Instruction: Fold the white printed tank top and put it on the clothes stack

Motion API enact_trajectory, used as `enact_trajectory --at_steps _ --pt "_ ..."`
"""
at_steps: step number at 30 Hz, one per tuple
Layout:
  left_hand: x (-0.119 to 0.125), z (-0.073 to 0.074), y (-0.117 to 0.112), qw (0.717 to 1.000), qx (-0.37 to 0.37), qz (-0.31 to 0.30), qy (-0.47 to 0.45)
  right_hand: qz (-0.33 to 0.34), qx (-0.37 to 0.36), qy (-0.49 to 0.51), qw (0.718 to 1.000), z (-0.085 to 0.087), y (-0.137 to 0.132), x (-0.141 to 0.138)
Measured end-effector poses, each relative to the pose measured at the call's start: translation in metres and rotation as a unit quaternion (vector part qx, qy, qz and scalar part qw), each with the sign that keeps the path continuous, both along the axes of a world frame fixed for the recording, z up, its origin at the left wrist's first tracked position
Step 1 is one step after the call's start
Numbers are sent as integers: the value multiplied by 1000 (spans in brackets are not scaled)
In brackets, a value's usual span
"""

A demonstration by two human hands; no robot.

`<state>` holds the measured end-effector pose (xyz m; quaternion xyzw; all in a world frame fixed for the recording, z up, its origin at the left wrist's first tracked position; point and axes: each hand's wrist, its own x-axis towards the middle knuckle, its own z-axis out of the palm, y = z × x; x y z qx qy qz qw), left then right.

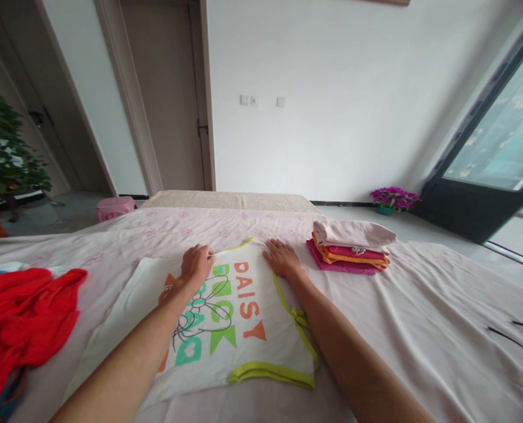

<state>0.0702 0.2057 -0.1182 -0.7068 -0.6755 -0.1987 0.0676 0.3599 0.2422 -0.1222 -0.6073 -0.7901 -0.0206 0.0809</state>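
A white sleeveless top (255, 294) with yellow-green trim and "DAISY DUCK" lettering lies spread sideways on the bed-like surface, its neckline to the right. My left hand (197, 263) is closed, pinching the top's far edge near the armhole. Over the far shoulder, by the neckline, my right hand (282, 257) rests flat with its fingers stretched out. Right of that hand sits a stack of folded clothes (351, 247) in pink, orange and magenta. My left forearm hides part of the print.
A heap of red clothing (27, 317) lies at the left on the pale flowered sheet (428, 305). Two dark thin cords (514, 341) show at the right edge. Beyond stand a pink stool (115, 207), purple flowers (394, 198) and a leafy plant (10, 147).
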Motion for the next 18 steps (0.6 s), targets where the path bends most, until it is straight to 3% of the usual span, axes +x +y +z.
enact_trajectory --at_steps 9,13,18 --pt "2 4 -19 996 20 -89 10 4 3 -5 1000 4 -3 -1" --pt "3 2 -18 998 21 -60 17 0 -4 -8 1000 5 -4 -2" --pt "-2 -6 -17 999 8 29 24 5 4 -7 1000 5 -4 -1"
